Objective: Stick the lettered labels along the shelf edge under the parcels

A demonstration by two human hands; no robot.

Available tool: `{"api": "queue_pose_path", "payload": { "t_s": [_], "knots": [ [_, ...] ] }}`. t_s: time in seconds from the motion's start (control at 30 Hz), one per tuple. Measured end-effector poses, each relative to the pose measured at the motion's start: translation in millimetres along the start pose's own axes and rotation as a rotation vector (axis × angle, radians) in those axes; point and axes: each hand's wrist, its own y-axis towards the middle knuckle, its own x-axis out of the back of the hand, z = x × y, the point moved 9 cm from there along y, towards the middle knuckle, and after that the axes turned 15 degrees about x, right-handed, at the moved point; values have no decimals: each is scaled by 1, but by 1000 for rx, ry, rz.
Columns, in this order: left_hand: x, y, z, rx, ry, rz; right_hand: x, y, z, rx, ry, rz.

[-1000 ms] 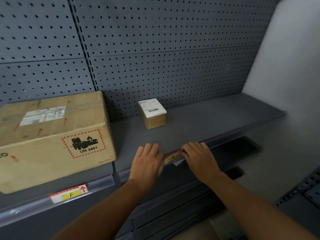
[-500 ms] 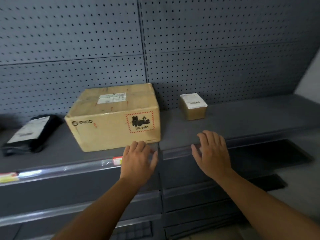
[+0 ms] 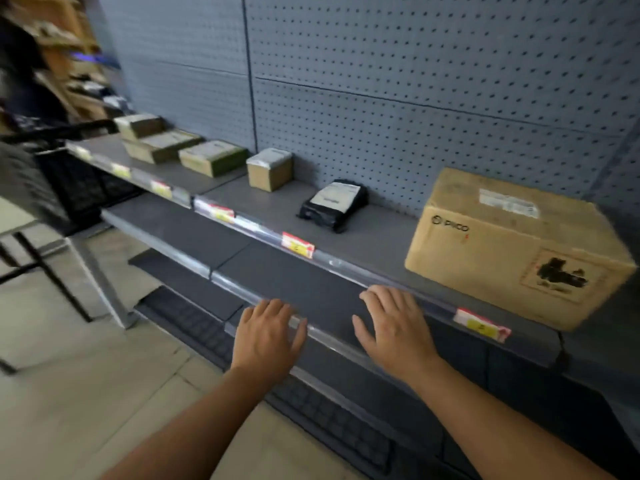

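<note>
We hold both arms out fwd, palms down: left hand (image 3: 268, 336) and right hand (image 3: 393, 332) w/ fingers straight, loosely spread, holding nothing, in front of the lower shelf edge (image 3: 332, 344). Red-yellow labels sit on the upper shelf edge (image 3: 346, 265): one (image 3: 481, 324) under the big cardboard box (image 3: 512, 244), another (image 3: 298, 244) near the black parcel (image 3: 334, 205).
</note>
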Motion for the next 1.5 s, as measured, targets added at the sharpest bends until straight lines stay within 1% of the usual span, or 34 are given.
{"api": "queue_pose_path", "payload": {
  "t_s": [0.13,0.27,0.4,0.5,0.7,0.83,1.03,1.23,1.5],
  "knots": [
    [43,-13,90,181,102,-35,-30,70,82,168,102,73],
    [83,-36,160,365,169,-97,-47,120,162,319,162,127],
    [106,-58,205,543,247,-104,-54,146,221,453,239,117],
    [117,-67,218,618,269,-104,-56,156,246,523,277,117],
    [121,-60,222,680,300,-91,-70,169,258,583,283,158],
    [112,-48,222,674,314,-50,-87,183,251,578,283,190],
    [102,-31,248,693,287,-10,-114,206,259,597,332,221],
    [100,3,309,721,300,-6,-147,262,292,597,343,233],
    [113,79,429,695,256,0,-194,375,358,570,302,248]
  ]
}}
